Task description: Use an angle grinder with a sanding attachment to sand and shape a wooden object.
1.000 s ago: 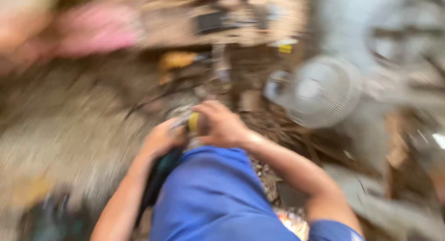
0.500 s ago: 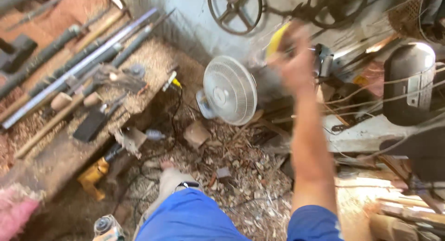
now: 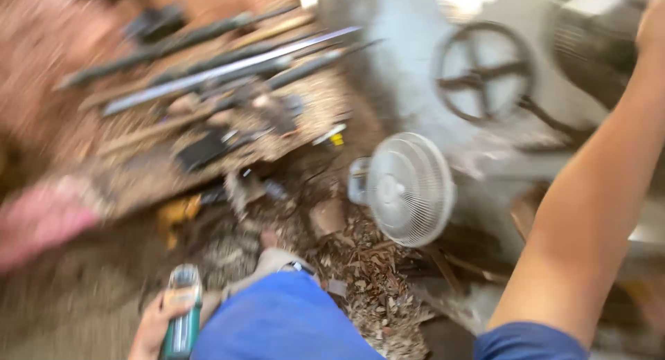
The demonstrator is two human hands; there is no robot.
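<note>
Two hands apart now | left hand [image 3: 158, 323] low beside blue-clad knee [image 3: 284, 318], wrapped around green power tool [image 3: 181, 318] | right hand [image 3: 652, 21] has swung up, mostly out of frame, grip cannot be told, yellow item no longer visible | white fan [image 3: 410, 188] on littered floor [image 3: 360, 277] | surface [image 3: 138, 187] with long bars [image 3: 228, 66] beyond

place: woodworking shop — wood chips [image 3: 367, 277] | long tools [image 3: 222, 66] | workbench [image 3: 125, 187]

Green power tool [image 3: 182, 318] upright, gripped low left.
</note>
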